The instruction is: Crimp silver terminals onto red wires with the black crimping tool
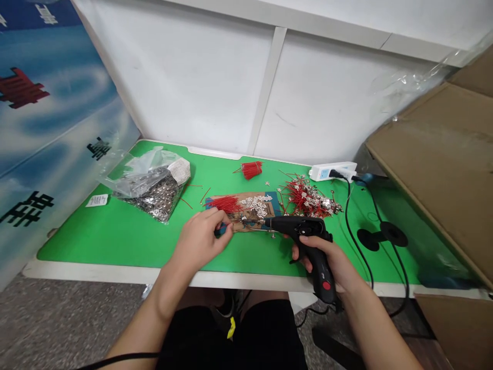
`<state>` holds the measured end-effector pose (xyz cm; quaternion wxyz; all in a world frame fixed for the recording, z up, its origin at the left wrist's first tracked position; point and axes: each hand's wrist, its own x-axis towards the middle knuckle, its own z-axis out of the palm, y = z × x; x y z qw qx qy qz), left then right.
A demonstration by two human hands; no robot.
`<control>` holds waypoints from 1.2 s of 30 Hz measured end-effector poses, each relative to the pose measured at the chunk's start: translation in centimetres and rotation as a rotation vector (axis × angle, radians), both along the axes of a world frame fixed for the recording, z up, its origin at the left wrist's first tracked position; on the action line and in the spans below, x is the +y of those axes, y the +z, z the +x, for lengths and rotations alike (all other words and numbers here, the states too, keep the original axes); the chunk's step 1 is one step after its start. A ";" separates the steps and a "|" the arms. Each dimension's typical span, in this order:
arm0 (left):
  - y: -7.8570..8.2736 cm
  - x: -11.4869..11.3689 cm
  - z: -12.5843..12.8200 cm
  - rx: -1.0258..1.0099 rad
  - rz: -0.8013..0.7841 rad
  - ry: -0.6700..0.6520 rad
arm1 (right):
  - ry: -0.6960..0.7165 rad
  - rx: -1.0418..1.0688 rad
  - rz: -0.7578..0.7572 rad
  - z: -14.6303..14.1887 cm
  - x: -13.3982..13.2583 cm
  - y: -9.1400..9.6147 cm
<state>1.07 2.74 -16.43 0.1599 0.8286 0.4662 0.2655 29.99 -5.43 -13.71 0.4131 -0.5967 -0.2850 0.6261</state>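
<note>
My right hand (318,252) is wrapped round the grip of a black soldering gun (296,224), whose tip points left over a piece of brown and blue cardboard (275,205). At the cardboard's front left corner, my left hand (204,236) is closed with thumb and forefinger together; what they pinch is too small to make out. Red wires (224,204) lie in a row on the cardboard. Several small silvery metal tabs (262,205) are spread beside them. Right of the cardboard is a heap of red wires with metal tabs (308,198) on their ends.
A clear plastic bag of metal pieces (154,195) lies at the left. A bundle of red wires (252,170) is at the back. The power strip (321,171), its black cables and an empty black spool (381,236) are near the cardboard box (435,139) at right.
</note>
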 end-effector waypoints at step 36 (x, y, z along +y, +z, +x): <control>0.5 -0.1 0.0 -0.016 0.003 -0.001 | 0.031 0.031 -0.025 0.2 0.2 -0.1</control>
